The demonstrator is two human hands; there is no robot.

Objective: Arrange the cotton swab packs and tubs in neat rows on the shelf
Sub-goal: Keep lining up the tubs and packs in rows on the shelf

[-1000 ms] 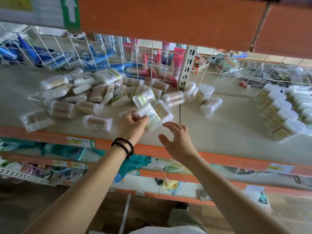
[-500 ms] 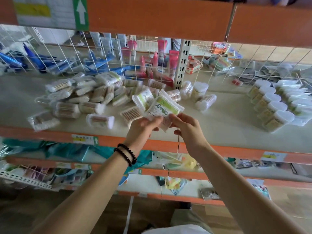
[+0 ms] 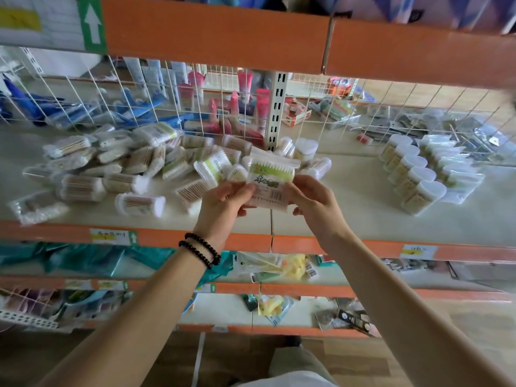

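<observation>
Both hands, left hand and right hand, are pinching a flat cotton swab pack by its side edges, mid-frame above the shelf. It is probably light, crinkly and slippery, so gripping the edges suits it.

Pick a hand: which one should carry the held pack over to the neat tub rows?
Right, probably. Both the right hand and left hand grip the pack, but the tub rows lie on the right.
</observation>
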